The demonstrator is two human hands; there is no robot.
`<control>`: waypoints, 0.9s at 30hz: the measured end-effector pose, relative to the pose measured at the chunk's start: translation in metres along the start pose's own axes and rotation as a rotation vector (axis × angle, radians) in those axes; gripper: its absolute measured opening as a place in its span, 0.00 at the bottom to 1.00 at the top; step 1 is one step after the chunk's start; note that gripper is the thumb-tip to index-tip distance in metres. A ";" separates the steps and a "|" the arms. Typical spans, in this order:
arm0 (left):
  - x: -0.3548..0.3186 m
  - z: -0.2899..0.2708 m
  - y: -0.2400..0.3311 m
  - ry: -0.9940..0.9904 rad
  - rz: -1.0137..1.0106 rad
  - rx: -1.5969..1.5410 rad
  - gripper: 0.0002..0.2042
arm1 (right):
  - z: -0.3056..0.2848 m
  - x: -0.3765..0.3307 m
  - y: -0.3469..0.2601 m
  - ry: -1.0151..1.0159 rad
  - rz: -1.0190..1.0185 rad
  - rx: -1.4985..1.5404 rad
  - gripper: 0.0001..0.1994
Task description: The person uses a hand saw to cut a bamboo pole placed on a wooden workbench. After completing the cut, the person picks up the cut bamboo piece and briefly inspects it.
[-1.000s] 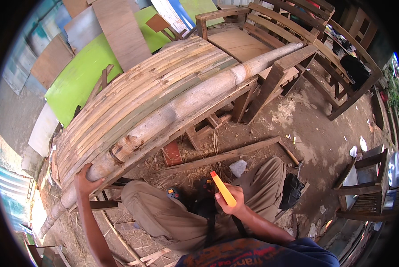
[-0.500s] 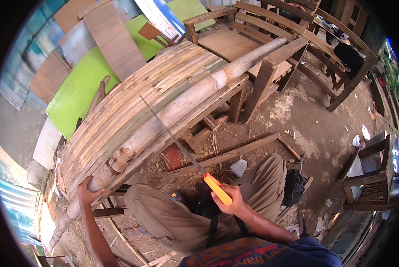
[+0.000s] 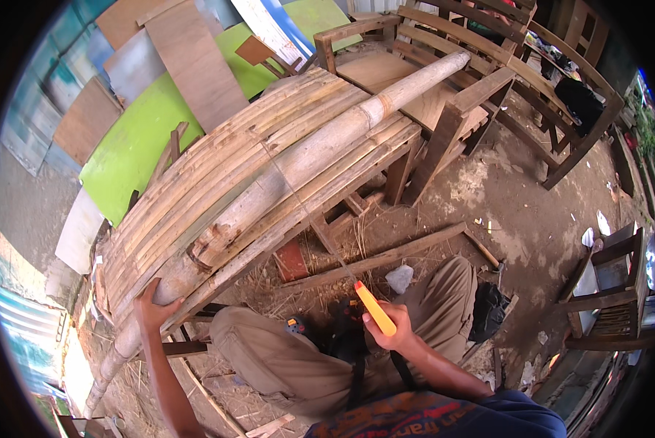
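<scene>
A thick, pale bamboo pole (image 3: 309, 155) lies lengthwise on a bench top of bamboo slats (image 3: 189, 182). Its lower left stretch runs past the bench. My left hand (image 3: 152, 308) grips the pole there, with fingers on the far side and thumb on the near side. In my right hand (image 3: 389, 327) is a handsaw (image 3: 376, 310), held by its orange-yellow handle above my lap. Its thin blade points up and left, passing in front of the pole's middle; whether it touches the pole I cannot tell.
A wooden bench with armrests (image 3: 459, 109) stands at the far right, under the pole's far end. On the dirt floor lie a timber plank (image 3: 386, 257), a hammer (image 3: 482, 248), a pale stone (image 3: 399, 279) and a black bag (image 3: 488, 312). Green sheeting (image 3: 134, 157) leans behind the slats.
The pole has shifted away from me across the slats, baring more of them on the near side. My left hand has moved with it. The saw stays in my right hand.
</scene>
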State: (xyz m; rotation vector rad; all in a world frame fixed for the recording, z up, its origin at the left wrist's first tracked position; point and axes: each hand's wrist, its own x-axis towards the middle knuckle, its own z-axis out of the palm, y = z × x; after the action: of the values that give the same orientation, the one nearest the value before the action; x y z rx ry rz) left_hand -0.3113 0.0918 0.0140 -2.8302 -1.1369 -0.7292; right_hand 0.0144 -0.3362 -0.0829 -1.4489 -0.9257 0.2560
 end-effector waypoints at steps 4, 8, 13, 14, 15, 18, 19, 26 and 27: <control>0.019 -0.006 0.014 -0.063 -0.068 -0.014 0.37 | -0.003 0.005 0.004 0.018 -0.087 0.019 0.04; 0.022 -0.012 0.003 -0.068 -0.056 -0.049 0.37 | -0.004 0.012 -0.005 -0.001 -0.079 0.000 0.04; 0.026 -0.005 0.003 -0.051 -0.016 -0.037 0.37 | -0.005 0.007 -0.005 0.004 -0.025 0.018 0.04; 0.028 -0.005 0.006 -0.062 -0.024 -0.045 0.37 | -0.005 0.006 -0.005 0.007 -0.025 0.010 0.04; 0.028 -0.005 0.008 -0.072 -0.032 -0.054 0.37 | -0.005 0.006 -0.005 0.011 -0.025 0.002 0.04; 0.028 -0.001 0.015 -0.082 -0.034 -0.063 0.37 | -0.007 0.001 -0.002 0.019 -0.010 -0.020 0.04; 0.030 -0.001 0.017 -0.080 -0.033 -0.056 0.37 | -0.006 0.001 -0.001 0.028 -0.006 -0.022 0.04; 0.031 -0.002 0.018 -0.067 0.010 -0.054 0.36 | -0.003 0.002 -0.002 0.007 0.021 0.000 0.04; 0.031 -0.004 0.018 -0.093 -0.001 -0.055 0.36 | -0.003 0.000 -0.004 -0.004 0.031 -0.002 0.04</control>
State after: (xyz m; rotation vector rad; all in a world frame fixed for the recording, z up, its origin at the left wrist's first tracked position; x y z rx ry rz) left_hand -0.2812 0.0979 0.0338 -2.9377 -1.1479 -0.6455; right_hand 0.0149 -0.3387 -0.0789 -1.4654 -0.9077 0.2813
